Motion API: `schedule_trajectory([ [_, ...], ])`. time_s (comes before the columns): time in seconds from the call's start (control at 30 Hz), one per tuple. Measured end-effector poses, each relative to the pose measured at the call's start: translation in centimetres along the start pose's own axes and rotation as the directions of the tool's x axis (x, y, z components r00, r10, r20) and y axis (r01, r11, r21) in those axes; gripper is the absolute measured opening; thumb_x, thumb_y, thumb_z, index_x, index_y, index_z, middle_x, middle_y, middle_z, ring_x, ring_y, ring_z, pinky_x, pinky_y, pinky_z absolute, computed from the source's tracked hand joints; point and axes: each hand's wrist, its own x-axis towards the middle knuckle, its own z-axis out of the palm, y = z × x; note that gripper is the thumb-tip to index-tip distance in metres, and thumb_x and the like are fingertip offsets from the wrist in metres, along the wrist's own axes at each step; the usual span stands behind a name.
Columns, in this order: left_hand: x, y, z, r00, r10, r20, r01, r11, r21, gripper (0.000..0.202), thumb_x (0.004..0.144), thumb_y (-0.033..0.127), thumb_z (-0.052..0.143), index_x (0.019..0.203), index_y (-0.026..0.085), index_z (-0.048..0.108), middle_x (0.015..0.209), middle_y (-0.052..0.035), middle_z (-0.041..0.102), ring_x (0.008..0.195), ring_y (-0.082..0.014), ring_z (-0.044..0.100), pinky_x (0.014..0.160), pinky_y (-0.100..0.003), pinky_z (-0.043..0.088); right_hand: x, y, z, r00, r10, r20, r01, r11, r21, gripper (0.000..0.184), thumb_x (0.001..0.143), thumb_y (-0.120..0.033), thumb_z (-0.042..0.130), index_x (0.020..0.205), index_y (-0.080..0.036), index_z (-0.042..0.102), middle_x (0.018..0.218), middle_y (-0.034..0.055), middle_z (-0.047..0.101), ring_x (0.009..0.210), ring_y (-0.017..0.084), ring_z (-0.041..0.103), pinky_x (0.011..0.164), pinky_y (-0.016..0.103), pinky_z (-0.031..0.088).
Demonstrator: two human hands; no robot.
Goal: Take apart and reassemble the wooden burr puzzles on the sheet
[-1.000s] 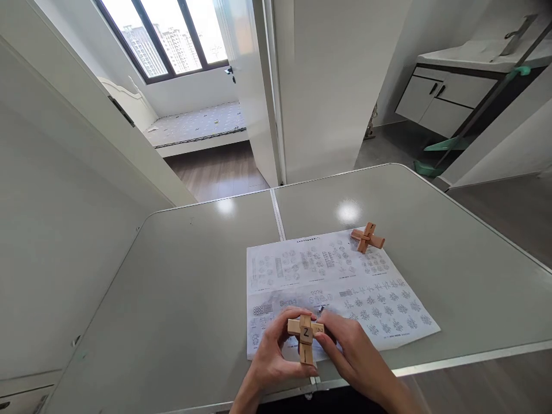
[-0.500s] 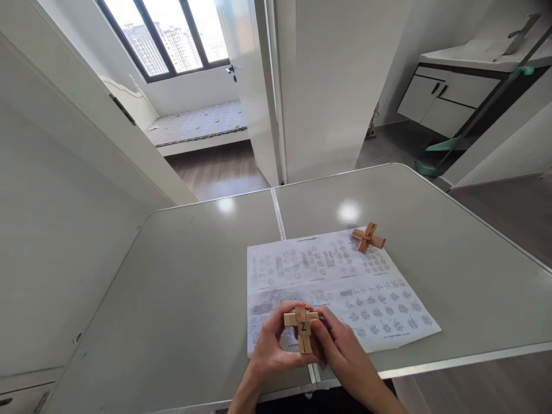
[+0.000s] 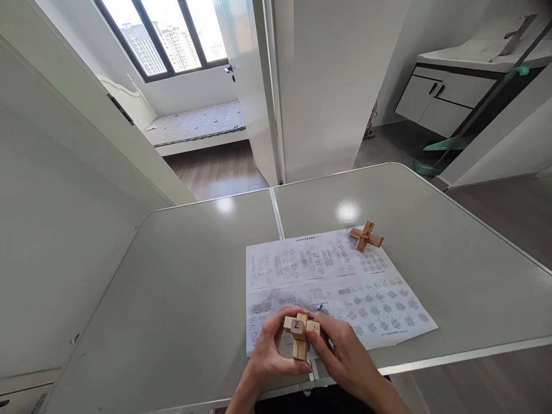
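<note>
Close to the table's near edge, a light wooden interlocking puzzle (image 3: pixel 299 345) with a "Z"-like mark on one block end is held between both hands. My left hand (image 3: pixel 269 345) grips it from the left, fingers behind and thumb at its lower end. On the right side, my right hand (image 3: pixel 340 348) pinches a block, its thumb pressed on the front. Beneath the hands lies a printed instruction sheet (image 3: pixel 297 282) with rows of small diagrams. A second, darker wooden puzzle (image 3: pixel 366 236), cross-shaped, rests on the sheet's far right corner.
The grey table (image 3: pixel 194 299) has a pale metal rim and a seam (image 3: pixel 277 214) down its middle. Past it stand an open door (image 3: pixel 248 86), a bed (image 3: pixel 198 123) beneath a window, and a sink cabinet (image 3: pixel 448 95) at right.
The held puzzle has tilted, so its marked block end now faces up more and sits slightly left. My right thumb has shifted down a little. The darker puzzle stays on the sheet.
</note>
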Motion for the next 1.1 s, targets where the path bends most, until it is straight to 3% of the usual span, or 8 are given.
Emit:
schedule_trajectory([
  [0.33, 0.1, -0.2, -0.1, 0.996, 0.073, -0.044, -0.073, 0.997, -0.001, 0.073, 0.066, 0.062, 0.094, 0.125, 0.025, 0.073, 0.116, -0.0097, 0.067, 0.111, -0.031, 0.062, 0.1, -0.042, 0.05, 0.1, -0.1, 1.2, 0.997, 0.045, -0.06, -0.043, 0.998, 0.036, 0.047, 0.111, -0.053, 0.038, 0.085, -0.021, 0.059, 0.067, -0.001, 0.057, 0.06, 0.016, 0.05, 0.06, 0.028, 0.034],
  [0.53, 0.4, 0.5, 0.1, 0.992, 0.106, -0.07, -0.099, 0.99, 0.104, 0.07, 0.069, 0.058, 0.093, 0.128, 0.028, 0.071, 0.115, -0.0084, 0.07, 0.112, -0.0299, 0.062, 0.099, -0.041, 0.053, 0.2, -0.5, 1.8, 0.986, 0.15, -0.072, -0.132, 0.967, 0.216, 0.054, 0.109, -0.06, 0.036, 0.071, -0.023, 0.044, 0.062, -0.0037, 0.043, 0.057, 0.014, 0.037, 0.057, 0.029, 0.028],
  [0.67, 0.4, 0.8, 0.2, 0.988, 0.142, -0.056, -0.126, 0.965, 0.229, 0.068, 0.07, 0.054, 0.093, 0.128, 0.028, 0.07, 0.113, -0.0079, 0.074, 0.112, -0.0303, 0.062, 0.1, -0.043, 0.054, 0.0, -0.3, 2.0, 0.959, 0.281, 0.029, -0.268, 0.874, 0.405, 0.062, 0.104, -0.073, 0.039, 0.066, -0.025, 0.034, 0.056, -0.0066, 0.03, 0.053, 0.012, 0.025, 0.051, 0.029, 0.022],
  [0.8, 0.4, 0.8, 0.6, 0.976, 0.216, -0.038, -0.184, 0.902, 0.39, 0.069, 0.067, 0.042, 0.097, 0.129, 0.03, 0.068, 0.114, -0.0066, 0.077, 0.112, -0.0304, 0.063, 0.1, -0.044, 0.054, -0.5, 0.4, 1.9, 0.915, 0.363, 0.175, -0.399, 0.753, 0.523, 0.069, 0.097, -0.084, 0.04, 0.061, -0.025, 0.037, 0.046, -0.0078, 0.03, 0.044, 0.01, 0.025, 0.046, 0.027, 0.02],
  [0.9, 0.4, 0.8, 1.0, 0.972, 0.233, -0.031, -0.199, 0.884, 0.424, 0.07, 0.067, 0.04, 0.098, 0.129, 0.03, 0.067, 0.115, -0.0064, 0.078, 0.111, -0.0303, 0.064, 0.101, -0.044, 0.054, -0.8, 0.8, 1.7, 0.895, 0.365, 0.254, -0.445, 0.713, 0.542, 0.072, 0.095, -0.087, 0.039, 0.059, -0.025, 0.04, 0.041, -0.0084, 0.03, 0.039, 0.009, 0.022, 0.043, 0.027, 0.02],
  [1.0, 0.4, 0.9, 1.1, 0.985, 0.167, -0.033, -0.141, 0.91, 0.389, 0.075, 0.07, 0.05, 0.096, 0.135, 0.03, 0.066, 0.124, -0.009, 0.075, 0.118, -0.0325, 0.064, 0.106, -0.047, 0.052, -0.8, 0.7, 1.2, 0.897, 0.373, 0.238, -0.44, 0.696, 0.567, 0.071, 0.095, -0.085, 0.044, 0.058, -0.024, 0.042, 0.038, -0.0078, 0.034, 0.038, 0.008, 0.025, 0.044, 0.026, 0.023],
  [1.1, 0.2, 0.7, 1.0, 0.994, 0.065, -0.089, -0.028, 0.931, 0.365, 0.091, 0.071, 0.057, 0.093, 0.15, 0.032, 0.055, 0.144, -0.0123, 0.065, 0.124, -0.034, 0.062, 0.107, -0.049, 0.051, -0.3, 0.5, 0.0, 0.867, 0.476, 0.148, -0.432, 0.569, 0.7, 0.068, 0.095, -0.081, 0.049, 0.059, -0.023, 0.043, 0.043, -0.0074, 0.037, 0.04, 0.007, 0.026, 0.044, 0.024, 0.023],
])
